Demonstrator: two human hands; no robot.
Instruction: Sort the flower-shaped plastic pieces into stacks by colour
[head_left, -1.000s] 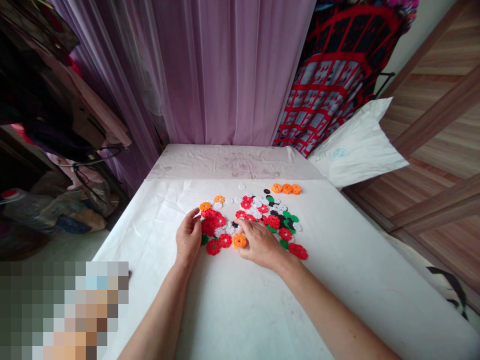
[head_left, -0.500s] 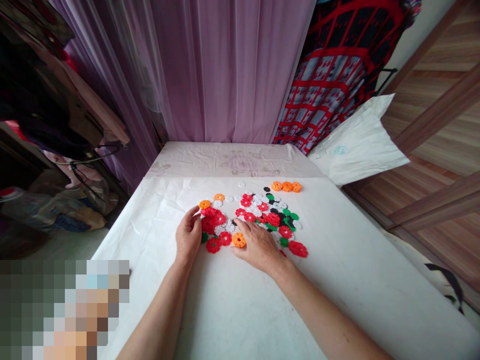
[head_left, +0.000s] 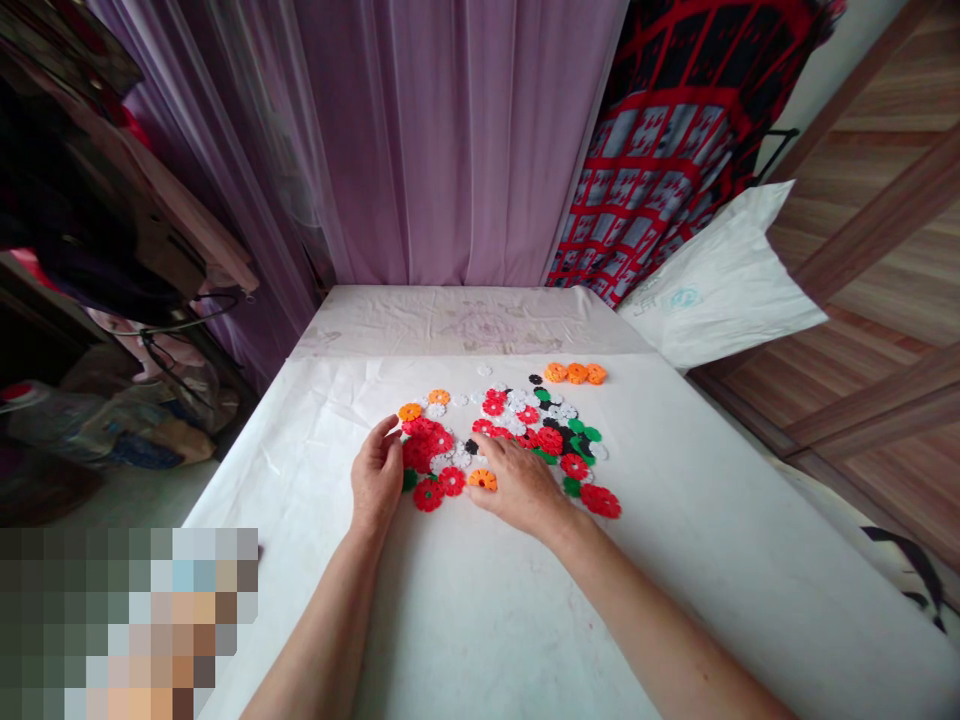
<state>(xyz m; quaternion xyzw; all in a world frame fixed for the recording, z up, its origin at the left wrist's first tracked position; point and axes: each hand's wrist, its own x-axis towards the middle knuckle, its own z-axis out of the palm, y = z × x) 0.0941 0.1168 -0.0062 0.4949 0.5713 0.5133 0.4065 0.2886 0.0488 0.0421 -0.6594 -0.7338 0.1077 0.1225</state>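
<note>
My right hand (head_left: 523, 487) is closed on an orange notched plastic disc (head_left: 482, 481), pinched between thumb and fingers at the near side of a spread of flower-shaped discs. Left of the spread, my left hand (head_left: 376, 474) has its fingers loosely curved and apart, with nothing seen in it. Beside its fingertips lie an orange disc (head_left: 409, 412) and a heap of red discs (head_left: 424, 444). White discs (head_left: 460, 457) and a black disc (head_left: 471, 447) lie between the hands. Part of the spread is hidden behind my right hand.
Several orange discs (head_left: 576, 373) sit in a row at the back right. Mixed green (head_left: 585, 430), red and white discs lie beyond my right hand. The table (head_left: 480, 620) has a white cover. A white bag (head_left: 724, 290) stands off its right edge, and a purple curtain (head_left: 450, 140) hangs behind.
The orange disc in my right hand has tilted, showing less of its face. The view has shifted slightly; my left hand keeps nearly the same place.
</note>
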